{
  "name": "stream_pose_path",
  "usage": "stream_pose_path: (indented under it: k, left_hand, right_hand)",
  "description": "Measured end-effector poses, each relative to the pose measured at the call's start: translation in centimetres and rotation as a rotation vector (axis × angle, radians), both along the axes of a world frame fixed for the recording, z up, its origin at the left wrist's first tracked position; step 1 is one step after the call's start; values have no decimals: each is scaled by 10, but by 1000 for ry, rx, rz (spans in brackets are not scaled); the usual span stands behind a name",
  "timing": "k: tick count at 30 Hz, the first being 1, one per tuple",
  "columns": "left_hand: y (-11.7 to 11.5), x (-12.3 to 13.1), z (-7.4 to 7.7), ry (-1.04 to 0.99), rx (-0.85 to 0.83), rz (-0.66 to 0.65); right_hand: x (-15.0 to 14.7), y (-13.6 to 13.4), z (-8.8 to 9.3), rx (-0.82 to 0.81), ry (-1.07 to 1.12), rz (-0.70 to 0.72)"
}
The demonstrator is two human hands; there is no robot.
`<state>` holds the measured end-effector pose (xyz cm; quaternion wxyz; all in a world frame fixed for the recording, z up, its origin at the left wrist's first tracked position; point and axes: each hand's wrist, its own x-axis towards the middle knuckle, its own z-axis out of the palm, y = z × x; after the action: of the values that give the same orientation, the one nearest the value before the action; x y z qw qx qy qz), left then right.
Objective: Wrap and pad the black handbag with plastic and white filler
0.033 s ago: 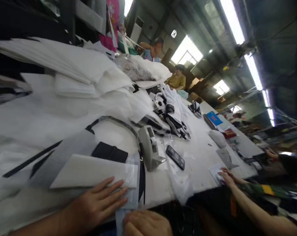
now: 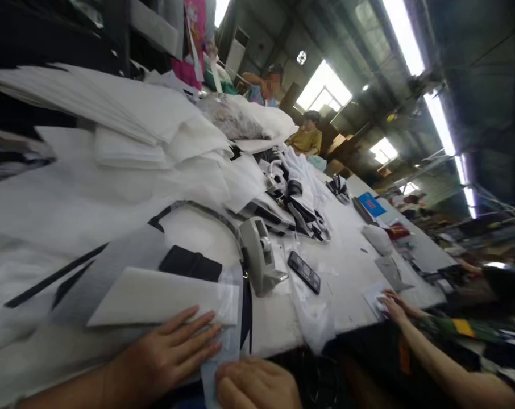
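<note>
My left hand (image 2: 167, 352) lies flat with fingers spread on a clear plastic bag (image 2: 225, 301) that holds a white folded sheet (image 2: 155, 298), at the table's near edge. My right hand (image 2: 257, 386) is curled at the bag's near end, its fingers closed on the loose plastic flap (image 2: 210, 372). A black strap (image 2: 245, 312) runs down beside the bag.
A grey tape dispenser (image 2: 257, 261), a dark phone (image 2: 304, 271) and a black pouch (image 2: 190, 264) lie just beyond. White sheets (image 2: 112, 113) are stacked at left. Another person's hand (image 2: 394, 309) presses a white piece at right. Two people (image 2: 308, 136) sit at the far end.
My right hand has shifted slightly up toward the bag's flap. My left hand stays flat in place.
</note>
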<state>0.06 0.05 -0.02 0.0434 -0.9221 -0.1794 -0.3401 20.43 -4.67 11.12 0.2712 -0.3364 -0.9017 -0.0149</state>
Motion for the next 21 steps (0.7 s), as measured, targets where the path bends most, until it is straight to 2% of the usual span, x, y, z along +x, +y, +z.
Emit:
stream_pose_path:
  k: [3,5,8,13,16,21]
  left_hand:
    - [1,2,-1,13,5,-5]
    - [1,4,-3,-11,-11,-9]
    - [0,5,-5,-61,-32,-5]
    - [3,2,3,10,-29,19]
    - [4,1,12,16,-69,26]
    - [4,0,22,16,-146,15]
  right_hand:
    - [1,13,10,-88,37,-39]
    - [4,25,7,-193,88,-129]
    - [10,43,-8,-350,189,-288]
    - [15,60,-32,-530,322,-434]
    - [16,62,-39,-566,341,-510]
    - [18,66,-47,-481,229,-436]
